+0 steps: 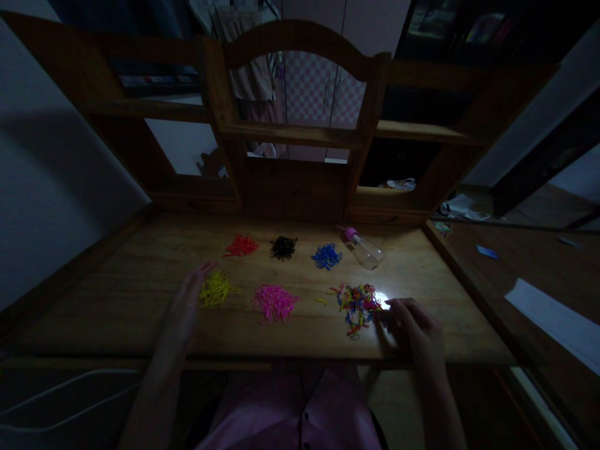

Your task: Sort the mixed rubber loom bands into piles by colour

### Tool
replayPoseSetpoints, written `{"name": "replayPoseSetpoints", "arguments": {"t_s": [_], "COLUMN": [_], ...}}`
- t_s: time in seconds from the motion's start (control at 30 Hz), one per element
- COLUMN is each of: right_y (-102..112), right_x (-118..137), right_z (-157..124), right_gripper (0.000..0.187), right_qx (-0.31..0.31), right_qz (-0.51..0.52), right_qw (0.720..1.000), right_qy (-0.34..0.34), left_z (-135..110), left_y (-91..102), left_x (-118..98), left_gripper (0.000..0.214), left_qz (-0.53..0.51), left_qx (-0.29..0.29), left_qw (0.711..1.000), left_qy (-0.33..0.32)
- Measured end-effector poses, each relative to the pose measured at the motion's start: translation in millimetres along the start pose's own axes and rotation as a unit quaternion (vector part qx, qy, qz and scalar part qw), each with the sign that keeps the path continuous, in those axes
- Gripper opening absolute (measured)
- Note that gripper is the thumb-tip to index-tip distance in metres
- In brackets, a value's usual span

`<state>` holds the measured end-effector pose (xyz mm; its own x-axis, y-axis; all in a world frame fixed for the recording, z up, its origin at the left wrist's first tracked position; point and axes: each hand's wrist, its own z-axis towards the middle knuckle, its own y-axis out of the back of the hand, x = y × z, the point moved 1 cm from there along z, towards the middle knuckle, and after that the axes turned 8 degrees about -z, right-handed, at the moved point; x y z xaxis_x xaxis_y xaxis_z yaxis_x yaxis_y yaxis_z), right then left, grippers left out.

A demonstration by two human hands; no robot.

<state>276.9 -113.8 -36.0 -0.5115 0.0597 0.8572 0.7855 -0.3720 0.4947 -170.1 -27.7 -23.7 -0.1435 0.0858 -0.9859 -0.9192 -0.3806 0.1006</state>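
Two hands are seen, well apart from each other, over one table (140, 269). On the table lie six piles of small bands: five have one colour each, and one is mixed. At the centre of the frame are the red pile (242, 245), the black pile (283, 247) and the blue pile (327, 256), in one row; below them are the yellow pile (215, 289) and the pink pile (274, 303). The mixed pile (360, 305) lies right of the lower centre, its bands pointing in all directions. One loose yellow band (320, 301) lies between pink and mixed, its long axis nearly left to right. The left hand (190, 292), blurred, is at the yellow pile's left edge, fingers toward the upper right; whether it holds something, one cannot tell. The right hand (420, 322) has its fingers pointing left at the mixed pile's right edge; whether they pinch a band, one cannot tell. One bottle (366, 251) points its cap to the upper left.
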Motion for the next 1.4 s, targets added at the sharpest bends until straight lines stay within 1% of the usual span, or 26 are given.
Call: {"name": "replayPoseSetpoints", "arguments": {"t_s": [0.07,0.1,0.13,0.2,0.23,0.27,0.3,0.33,0.37,0.43,0.53,0.6,0.67,0.77,0.87,0.97,1.07,1.2,1.3,1.4], "right_y": [-0.3,-0.4,-0.4,-0.7,-0.8,-1.0,-1.3,-1.6,-1.9,-2.3,-2.3,-2.0,-1.8,-1.8,-2.1,-2.1,-1.8,-1.5,-1.4,-1.3], "right_x": [-0.9,-1.0,-1.0,-0.4,0.2,1.0,2.1,3.3,4.6,7.1,9.4,9.8,9.6,9.7,11.3,13.2,14.1,14.8,16.2,17.0], "right_z": [0.1,0.2,0.3,0.6,0.6,0.6,0.5,0.3,0.0,-0.7,-1.2,-1.0,-0.6,-0.4,-0.9,-1.4,-1.2,-0.6,-0.8,-1.1], "right_gripper": [0.024,0.024,0.023,0.023,0.024,0.024,0.024,0.024,0.024,0.024,0.023,0.023,0.023,0.022,0.022,0.022,0.022,0.024,0.025,0.026], "right_qx": [0.001,0.001,0.001,0.0,-0.002,-0.004,-0.005,-0.007,-0.008,-0.01,-0.014,-0.015,-0.017,-0.016,-0.012,-0.013,-0.014,-0.017,-0.017,-0.017], "right_qz": [0.003,0.004,0.003,-0.003,-0.005,-0.006,-0.005,-0.003,-0.001,0.002,0.007,0.011,0.013,0.014,0.022,0.025,0.022,0.018,0.018,0.016], "right_qw": [1.0,1.0,1.0,1.0,1.0,1.0,1.0,1.0,1.0,1.0,1.0,1.0,1.0,1.0,1.0,1.0,1.0,1.0,1.0,1.0], "right_qy": [0.003,0.005,0.005,0.005,0.005,0.005,0.006,0.007,0.009,0.009,0.005,0.007,0.01,0.011,0.006,0.004,0.003,0.005,0.006,0.005], "left_z": [-9.4,-16.4,-24.8,-44.3,-54.6,-64.5,-73.1,-80.0,-84.7,-88.3,-84.6,-81.0,-78.9,-78.5,-79.0,-79.6,-82.2,-92.1,-101.7,-109.8], "left_y": [-12.4,-22.4,-35.3,-68.1,-86.5,-104.7,-121.4,-135.9,-147.6,-162.6,-168.6,-168.3,-170.1,-179.7,-191.9,-197.6,-195.8,-191.5,-192.2,-195.2], "left_x": [-12.9,-20.2,-27.0,-37.5,-40.2,-41.0,-39.7,-36.8,-32.7,-22.3,-9.1,-5.9,-7.6,-13.6,-15.6,-13.6,-13.5,-19.8,-24.9,-27.0], "left_gripper": [0.045,0.042,0.039,0.034,0.032,0.03,0.032,0.034,0.035,0.033,0.022,0.019,0.017,0.014,0.012,0.012,0.013,0.019,0.023,0.023], "left_qz": [0.022,0.041,0.062,0.095,0.119,0.137,0.147,0.16,0.174,0.206,0.239,0.248,0.256,0.273,0.296,0.308,0.287,0.221,0.195,0.204], "left_qx": [0.002,0.014,0.039,0.131,0.204,0.274,0.334,0.379,0.399,0.399,0.377,0.38,0.389,0.398,0.388,0.387,0.397,0.406,0.397,0.379], "left_qw": [1.0,0.999,0.996,0.983,0.964,0.939,0.914,0.891,0.878,0.87,0.872,0.866,0.855,0.841,0.836,0.833,0.838,0.857,0.87,0.879], "left_qy": [-0.02,-0.033,-0.047,-0.093,-0.125,-0.156,-0.177,-0.192,-0.2,-0.203,-0.201,-0.212,-0.228,-0.245,-0.251,-0.248,-0.24,-0.227,-0.218,-0.206]}}
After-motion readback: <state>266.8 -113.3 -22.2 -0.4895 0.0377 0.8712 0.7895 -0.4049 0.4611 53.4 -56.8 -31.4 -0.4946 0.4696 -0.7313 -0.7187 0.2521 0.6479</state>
